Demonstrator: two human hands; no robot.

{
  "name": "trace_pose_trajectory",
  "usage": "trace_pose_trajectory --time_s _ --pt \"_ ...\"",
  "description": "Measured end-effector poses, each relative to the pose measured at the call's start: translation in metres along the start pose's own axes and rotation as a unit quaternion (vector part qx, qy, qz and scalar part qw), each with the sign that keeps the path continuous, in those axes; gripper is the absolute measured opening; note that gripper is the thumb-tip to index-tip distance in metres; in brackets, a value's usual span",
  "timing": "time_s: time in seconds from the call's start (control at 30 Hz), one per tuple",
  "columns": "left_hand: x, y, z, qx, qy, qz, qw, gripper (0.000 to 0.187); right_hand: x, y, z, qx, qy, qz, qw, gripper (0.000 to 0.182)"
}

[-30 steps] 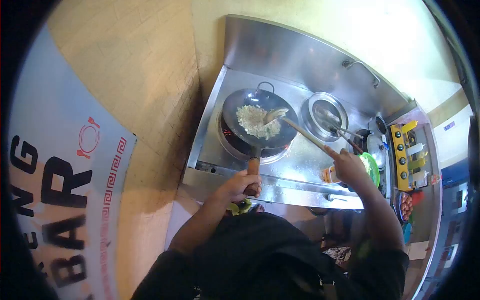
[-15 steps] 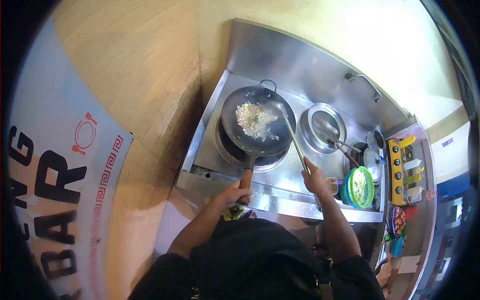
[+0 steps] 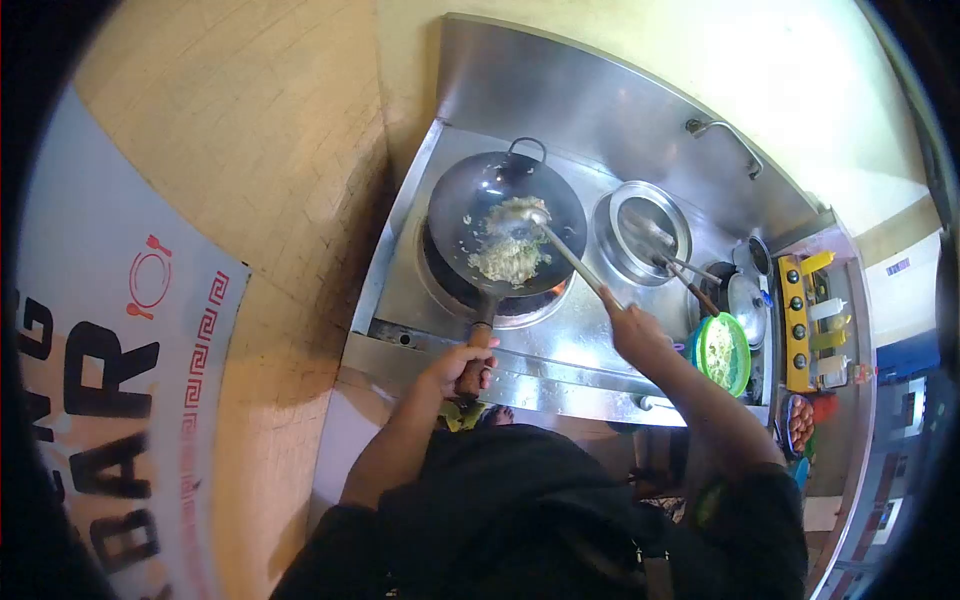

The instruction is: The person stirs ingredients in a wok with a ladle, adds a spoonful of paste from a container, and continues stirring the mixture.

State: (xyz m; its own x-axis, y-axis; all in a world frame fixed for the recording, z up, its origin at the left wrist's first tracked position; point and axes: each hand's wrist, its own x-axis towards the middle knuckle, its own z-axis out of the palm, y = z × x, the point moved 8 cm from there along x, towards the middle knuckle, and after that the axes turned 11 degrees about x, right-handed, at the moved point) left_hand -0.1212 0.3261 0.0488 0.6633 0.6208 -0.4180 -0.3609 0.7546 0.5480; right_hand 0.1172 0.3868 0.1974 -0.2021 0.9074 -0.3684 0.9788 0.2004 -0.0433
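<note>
My left hand (image 3: 461, 368) is closed round the wooden handle of a dark wok (image 3: 455, 225), which sits over a burner with a flame glow at its lower right rim. Inside the wok lies a heap of pale, chopped food that looks like fried rice (image 3: 508, 262). My right hand (image 3: 636, 336) grips the long shaft of a metal wok ladle (image 3: 570, 256). The ladle's bowl rests in the food near the wok's middle, partly covered by it.
Right of the wok stands a steel pot with a strainer (image 3: 680, 215) and utensils in it. Beyond are a green basket (image 3: 740, 360) of pale shreds, a lidded pot (image 3: 746, 310) and a yellow rack (image 3: 795, 325) beside squeeze bottles. A tap (image 3: 735, 130) juts from the steel backsplash.
The ladle's bowl has moved from the wok's right side into its middle, and my right hand has gone up with it. The food has shifted towards the handle side.
</note>
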Motion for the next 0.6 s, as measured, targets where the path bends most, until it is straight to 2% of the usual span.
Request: trace_pose_trajectory --time_s 0.07,0.13,0.17,0.2,0.23,0.3,0.37,0.43,0.47,0.5,0.57,0.6 --pt "0.005 -0.007 0.008 0.017 -0.005 -0.020 1.000 0.029 0.022 -0.016 -0.005 0.062 0.071 -0.027 0.995 0.064" --pt "0.006 -0.019 0.013 0.133 0.065 -0.001 0.989 0.011 0.002 -0.047 -0.005 0.064 0.036 -0.029 0.997 0.064" --pt "-0.012 -0.017 0.055 0.010 0.022 -0.011 1.000 0.010 -0.017 -0.058 -0.012 0.047 0.029 -0.045 0.997 0.064" --pt "-0.034 0.002 0.087 0.016 0.022 0.006 1.000 0.011 -0.038 -0.062 -0.030 0.017 -0.020 -0.034 0.999 0.066" --pt "-0.047 0.008 0.106 0.015 0.023 0.019 0.999 0.013 -0.036 -0.041 -0.025 0.012 -0.024 -0.033 0.999 0.066" --pt "-0.034 -0.004 0.093 0.000 0.010 0.011 1.000 0.012 -0.029 0.018 -0.012 -0.103 0.010 -0.035 0.994 0.065" --pt "-0.024 -0.005 0.077 -0.010 0.000 0.003 1.000 0.011 -0.049 0.015 -0.065 -0.093 0.050 -0.036 0.994 0.064" --pt "-0.015 0.001 0.071 -0.076 -0.013 -0.030 0.997 0.011 -0.075 0.013 -0.100 -0.094 0.047 -0.027 0.994 0.064" --pt "-0.017 0.006 0.070 -0.052 0.005 -0.006 0.999 0.011 -0.080 0.013 -0.109 -0.095 0.045 -0.017 0.994 0.064" --pt "-0.015 0.008 0.067 -0.053 0.005 0.000 0.999 0.011 -0.079 0.010 -0.109 -0.099 0.048 -0.020 0.994 0.064" --pt "-0.006 -0.004 0.055 -0.034 0.013 -0.013 0.999 0.009 -0.083 0.014 -0.087 -0.071 -0.008 0.009 0.997 0.064" --pt "-0.001 -0.012 0.048 -0.037 0.011 -0.019 0.999 0.009 -0.072 0.024 -0.061 -0.029 0.028 0.016 0.999 0.063"
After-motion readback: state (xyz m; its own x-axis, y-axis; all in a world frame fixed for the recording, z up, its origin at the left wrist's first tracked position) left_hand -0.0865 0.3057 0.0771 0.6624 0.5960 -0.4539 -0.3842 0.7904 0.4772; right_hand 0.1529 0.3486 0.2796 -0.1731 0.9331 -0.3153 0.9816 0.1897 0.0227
